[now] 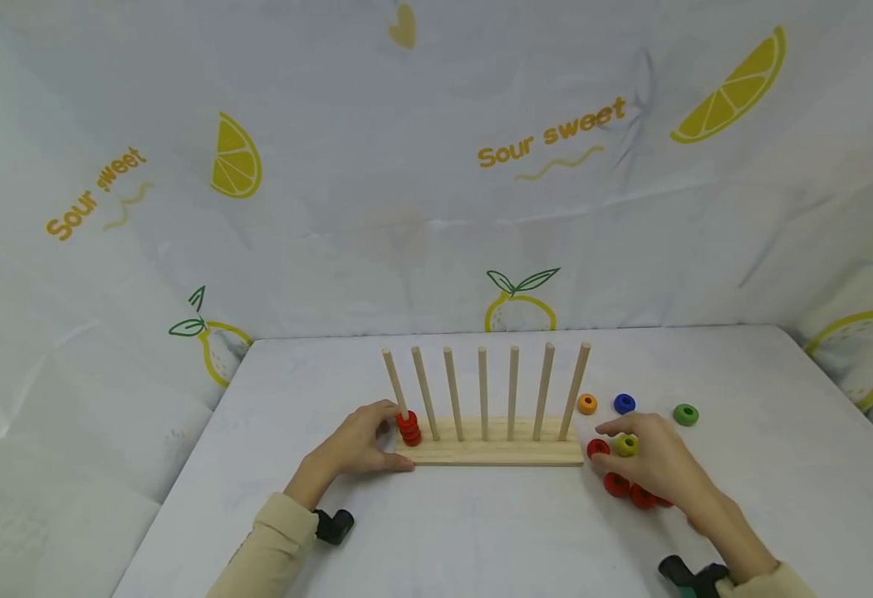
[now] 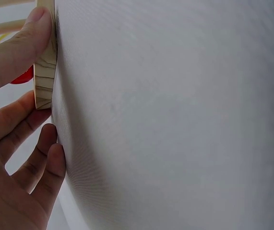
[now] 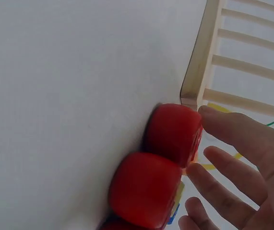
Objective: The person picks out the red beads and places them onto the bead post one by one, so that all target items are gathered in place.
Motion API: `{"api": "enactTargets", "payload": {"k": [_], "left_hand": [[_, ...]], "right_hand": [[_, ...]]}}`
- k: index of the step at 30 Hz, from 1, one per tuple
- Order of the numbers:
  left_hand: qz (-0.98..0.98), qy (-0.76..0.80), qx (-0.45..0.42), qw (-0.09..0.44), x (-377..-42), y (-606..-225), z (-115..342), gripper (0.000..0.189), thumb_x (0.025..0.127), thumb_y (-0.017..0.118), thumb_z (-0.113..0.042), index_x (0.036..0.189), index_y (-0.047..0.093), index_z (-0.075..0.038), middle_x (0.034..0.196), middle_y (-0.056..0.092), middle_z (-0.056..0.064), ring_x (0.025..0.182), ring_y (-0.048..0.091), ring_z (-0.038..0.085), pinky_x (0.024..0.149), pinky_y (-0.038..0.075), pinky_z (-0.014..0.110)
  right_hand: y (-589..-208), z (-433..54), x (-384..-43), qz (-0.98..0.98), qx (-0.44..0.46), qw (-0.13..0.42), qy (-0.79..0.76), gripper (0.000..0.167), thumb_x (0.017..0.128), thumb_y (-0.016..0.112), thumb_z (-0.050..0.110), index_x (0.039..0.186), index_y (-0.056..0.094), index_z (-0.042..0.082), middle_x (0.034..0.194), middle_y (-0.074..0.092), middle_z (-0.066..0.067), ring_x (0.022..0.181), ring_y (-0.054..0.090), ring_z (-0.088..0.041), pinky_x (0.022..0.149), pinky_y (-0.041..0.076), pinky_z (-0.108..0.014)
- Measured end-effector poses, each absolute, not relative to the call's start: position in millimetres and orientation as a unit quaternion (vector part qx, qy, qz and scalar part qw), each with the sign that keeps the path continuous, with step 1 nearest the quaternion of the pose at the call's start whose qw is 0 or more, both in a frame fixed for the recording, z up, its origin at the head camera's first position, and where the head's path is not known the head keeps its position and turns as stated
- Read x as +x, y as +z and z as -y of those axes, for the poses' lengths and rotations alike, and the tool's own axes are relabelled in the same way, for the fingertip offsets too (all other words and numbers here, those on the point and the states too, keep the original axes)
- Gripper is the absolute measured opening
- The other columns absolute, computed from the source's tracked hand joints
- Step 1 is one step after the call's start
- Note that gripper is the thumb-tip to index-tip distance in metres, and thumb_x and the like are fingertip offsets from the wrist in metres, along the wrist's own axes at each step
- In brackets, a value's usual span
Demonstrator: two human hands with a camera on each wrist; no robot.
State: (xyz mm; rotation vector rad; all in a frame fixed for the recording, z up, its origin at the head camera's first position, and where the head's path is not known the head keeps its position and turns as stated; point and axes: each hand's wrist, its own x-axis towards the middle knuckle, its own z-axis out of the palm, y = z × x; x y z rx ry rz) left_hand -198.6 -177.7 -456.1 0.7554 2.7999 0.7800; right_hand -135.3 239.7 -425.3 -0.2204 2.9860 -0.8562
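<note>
Peg rack [image 1: 496, 455] with red rings [image 1: 409, 429] on its leftmost peg [image 1: 394, 379]

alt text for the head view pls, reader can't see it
A person's left grip holds the left end of a pale wooden board with seven upright pegs, round red rings stacked on its leftmost peg. The right grip is beside loose red rings, near orange, yellow, blue and green rings.

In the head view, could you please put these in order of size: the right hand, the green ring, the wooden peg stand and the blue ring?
1. Wooden peg stand
2. Right hand
3. Green ring and blue ring: they look too alike to rank.
</note>
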Motion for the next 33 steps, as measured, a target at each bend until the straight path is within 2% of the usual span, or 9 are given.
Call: {"api": "enactTargets", "payload": {"k": [5, 13, 19, 24, 26, 29, 31, 33], "left_hand": [[-0.931, 0.258, 0.246, 0.071, -198.3, -455.7, 177.6, 0.057, 0.071, 0.092, -0.041, 0.118, 0.069, -0.018, 0.112, 0.066, -0.007, 0.095, 0.056, 0.013, 0.086, 0.048, 0.034], [-0.928, 0.261, 0.256, 0.068, -199.1, -455.2, 178.3, 0.054, 0.071, 0.093, -0.040, 0.115, 0.070, -0.019, 0.109, 0.066, -0.007, 0.093, 0.055, 0.013, 0.083, 0.046, 0.030], [-0.930, 0.258, 0.253, 0.067, -199.4, -455.6, 177.9, 0.056, 0.071, 0.092, -0.041, 0.117, 0.069, -0.018, 0.111, 0.067, -0.006, 0.094, 0.055, 0.013, 0.084, 0.047, 0.031], [-0.932, 0.253, 0.251, 0.064, -199.5, -456.5, 178.6, 0.060, 0.071, 0.092, -0.042, 0.121, 0.069, -0.017, 0.113, 0.067, -0.005, 0.095, 0.056, 0.013, 0.085, 0.048, 0.032], [-0.932, 0.253, 0.252, 0.064, -199.4, -456.6, 178.7, 0.060, 0.071, 0.092, -0.042, 0.121, 0.069, -0.016, 0.113, 0.067, -0.005, 0.095, 0.056, 0.013, 0.085, 0.048, 0.033], [-0.931, 0.256, 0.251, 0.066, -199.1, -456.5, 178.5, 0.060, 0.071, 0.093, -0.041, 0.120, 0.068, -0.016, 0.113, 0.067, -0.005, 0.095, 0.056, 0.013, 0.085, 0.048, 0.033], [-0.931, 0.256, 0.251, 0.066, -198.9, -456.8, 178.5, 0.059, 0.071, 0.093, -0.041, 0.120, 0.069, -0.016, 0.113, 0.067, -0.005, 0.095, 0.056, 0.013, 0.085, 0.048, 0.033], [-0.931, 0.255, 0.251, 0.066, -198.9, -456.9, 178.3, 0.059, 0.071, 0.092, -0.041, 0.119, 0.068, -0.016, 0.114, 0.067, -0.005, 0.096, 0.056, 0.013, 0.085, 0.049, 0.033]], "right_hand": [[-433.0, -240.5, -138.6, -0.958, -0.086, 0.005, -0.275, 0.041, 0.073, 0.091, 0.020, 0.106, 0.077, -0.002, 0.099, 0.077, -0.015, 0.101, 0.065, -0.038, 0.091, 0.050, -0.063], [-439.3, -238.1, -141.1, -0.957, -0.085, 0.001, -0.278, 0.036, 0.074, 0.089, 0.016, 0.102, 0.077, -0.003, 0.095, 0.078, -0.013, 0.096, 0.068, -0.031, 0.089, 0.053, -0.058], [-433.1, -239.2, -138.7, -0.955, -0.065, -0.009, -0.289, 0.035, 0.078, 0.084, 0.015, 0.109, 0.075, -0.001, 0.094, 0.075, -0.009, 0.087, 0.062, -0.023, 0.075, 0.055, -0.042], [-420.9, -240.3, -135.2, -0.941, -0.069, -0.075, -0.324, 0.034, 0.080, 0.083, 0.011, 0.111, 0.074, -0.002, 0.099, 0.072, -0.015, 0.093, 0.067, -0.033, 0.081, 0.059, -0.053], [-414.4, -240.1, -134.1, -0.930, -0.082, -0.108, -0.341, 0.034, 0.080, 0.083, 0.006, 0.111, 0.073, -0.004, 0.101, 0.072, -0.017, 0.093, 0.070, -0.037, 0.083, 0.059, -0.054], [-404.3, -239.3, -132.9, -0.918, -0.094, -0.138, -0.360, 0.036, 0.078, 0.083, 0.002, 0.112, 0.073, -0.005, 0.102, 0.070, -0.018, 0.090, 0.072, -0.036, 0.079, 0.061, -0.046], [-397.7, -238.5, -132.7, -0.915, -0.096, -0.154, -0.359, 0.037, 0.078, 0.084, 0.001, 0.113, 0.073, -0.004, 0.103, 0.070, -0.017, 0.089, 0.071, -0.032, 0.078, 0.062, -0.033], [-391.1, -237.7, -132.3, -0.913, -0.099, -0.169, -0.359, 0.037, 0.078, 0.084, 0.001, 0.113, 0.073, -0.003, 0.102, 0.071, -0.015, 0.087, 0.070, -0.021, 0.078, 0.058, -0.017]]}}
